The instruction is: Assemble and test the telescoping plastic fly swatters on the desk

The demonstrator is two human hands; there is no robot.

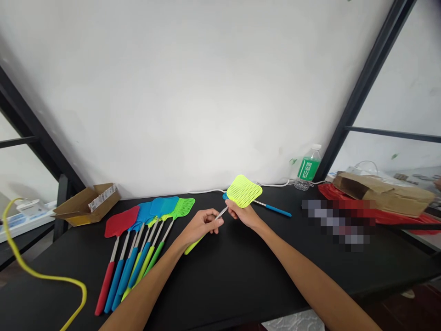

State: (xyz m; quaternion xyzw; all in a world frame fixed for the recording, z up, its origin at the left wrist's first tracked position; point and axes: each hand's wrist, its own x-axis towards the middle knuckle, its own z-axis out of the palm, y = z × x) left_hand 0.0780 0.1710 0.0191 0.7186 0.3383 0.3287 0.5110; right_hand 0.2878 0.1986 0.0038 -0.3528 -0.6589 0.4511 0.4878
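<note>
From your head camera, you hold a yellow-green fly swatter [244, 191] up above the black table [220, 285], its mesh head tilted towards the wall and its green handle angled down past your hands. Your left hand [200, 226] wraps the metal shaft, fingers curled closed with the thumb on top. Your right hand [243, 215] sits just below the mesh, its fingers and thumb pinching the shaft.

A blue-handled fly swatter [275, 209] lies just behind your right hand, its head partly hidden by the yellow-green mesh. To your left, a row of fly swatters [144, 230] lies side by side, with a red one [120, 221] at the end.

Further left sits an open cardboard box [81, 210], a white packet [102, 197] leaning at its rim; you cannot see what else it holds. To your right, a brown cardboard package [382, 193] rests on red cloth [344, 196], and a pixelated patch hides part of that area. A water bottle [308, 168] stands against the wall.
</note>
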